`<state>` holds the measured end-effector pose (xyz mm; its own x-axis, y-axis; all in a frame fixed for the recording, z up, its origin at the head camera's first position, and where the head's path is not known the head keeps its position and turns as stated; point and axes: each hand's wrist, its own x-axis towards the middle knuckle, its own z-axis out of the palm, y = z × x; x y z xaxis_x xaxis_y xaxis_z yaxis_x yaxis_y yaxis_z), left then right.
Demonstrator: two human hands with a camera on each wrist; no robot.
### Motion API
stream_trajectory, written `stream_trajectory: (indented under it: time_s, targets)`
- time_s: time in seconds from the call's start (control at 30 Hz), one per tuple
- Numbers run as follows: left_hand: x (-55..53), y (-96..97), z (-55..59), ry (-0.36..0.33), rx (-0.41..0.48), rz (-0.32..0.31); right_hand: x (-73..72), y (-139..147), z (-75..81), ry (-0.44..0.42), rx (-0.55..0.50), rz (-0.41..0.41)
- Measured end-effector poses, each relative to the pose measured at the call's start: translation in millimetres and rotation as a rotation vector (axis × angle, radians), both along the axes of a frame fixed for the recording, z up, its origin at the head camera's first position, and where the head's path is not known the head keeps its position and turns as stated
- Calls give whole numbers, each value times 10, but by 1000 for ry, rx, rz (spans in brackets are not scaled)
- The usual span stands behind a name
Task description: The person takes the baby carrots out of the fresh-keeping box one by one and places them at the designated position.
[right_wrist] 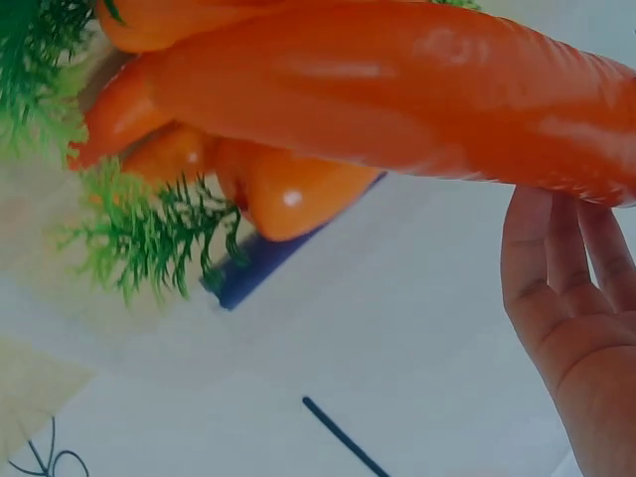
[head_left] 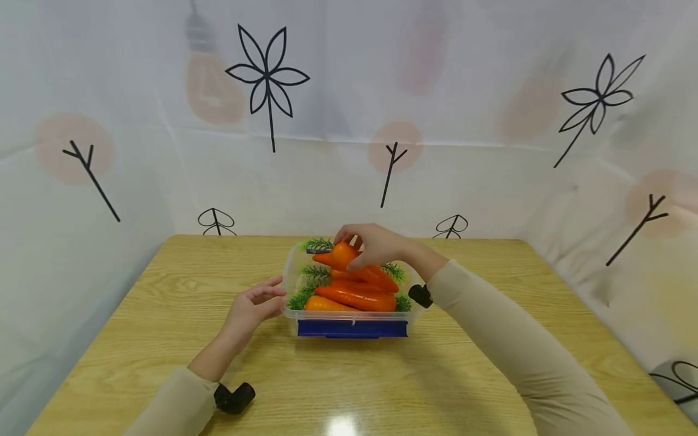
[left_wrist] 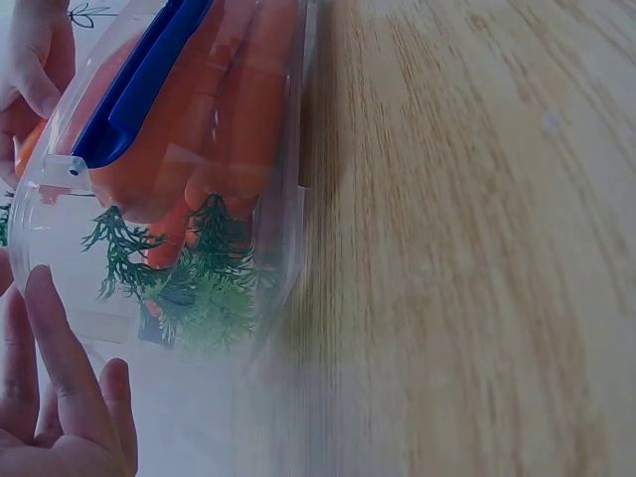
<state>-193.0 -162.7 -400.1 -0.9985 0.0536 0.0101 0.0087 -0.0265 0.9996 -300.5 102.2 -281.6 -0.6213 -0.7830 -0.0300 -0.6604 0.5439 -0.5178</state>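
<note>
A clear plastic container (head_left: 291, 323) with a blue clip stands in the middle of the table, full of orange toy carrots (head_left: 357, 297) with green leafy tops (head_left: 300, 299). My right hand (head_left: 378, 245) reaches over it from the right and grips the thick end of one carrot (right_wrist: 397, 94), which lies slanted above the others. In the right wrist view, fingers (right_wrist: 532, 248) press against this carrot's side. My left hand (head_left: 248, 312) is at the container's left side, fingers loosely extended, with fingertips right at the rim; the left wrist view shows a finger (left_wrist: 60, 338) against the clear wall.
The wooden table (head_left: 191, 290) extends around the container on all sides. Behind it and to both sides hangs a pale cloth (head_left: 338, 194) with plant drawings. Each sleeve has a black wrist camera (head_left: 234, 398) at its cuff.
</note>
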Motion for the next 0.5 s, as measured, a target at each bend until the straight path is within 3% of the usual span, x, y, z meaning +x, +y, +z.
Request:
stream_trajectory:
  time_s: [0.5]
  targets:
    - [-196,-90,5,-6,-10,-27,-51,238,212,21,-64,-135]
